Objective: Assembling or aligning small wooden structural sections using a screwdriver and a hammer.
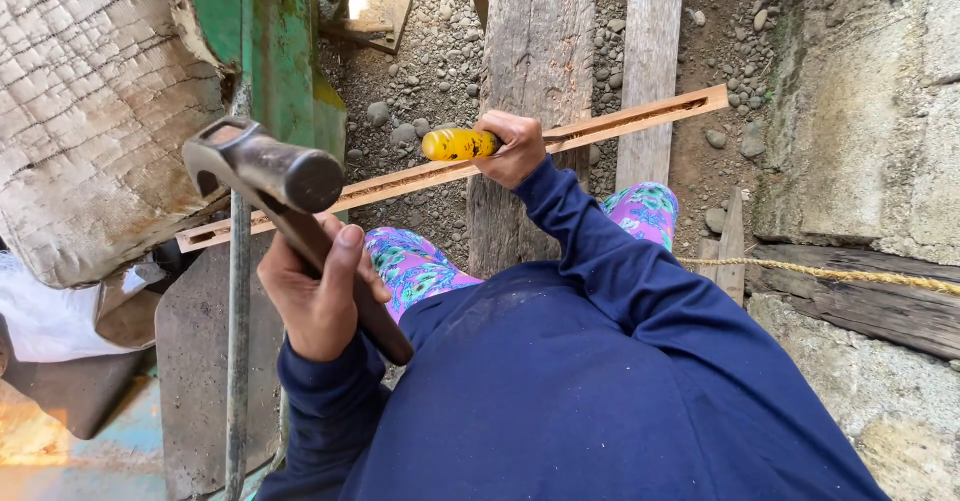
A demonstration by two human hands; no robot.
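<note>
My left hand [322, 296] grips the wooden handle of a claw hammer [270, 169], whose steel head is raised up near the camera. My right hand [512, 146] holds a yellow-handled chisel [455, 144], lying against a long narrow wooden strip [640, 113] with a groove cut along it. The strip runs diagonally from lower left to upper right and rests across a weathered upright plank [535, 51]. The chisel's blade is hidden by my hand.
Gravel ground [420, 71] lies beneath. A second plank [650, 51] stands beside the first. A green metal frame [280, 51] and a thin metal rod [238, 341] are at left. A concrete wall [870, 101] and a yellow rope [830, 274] are at right.
</note>
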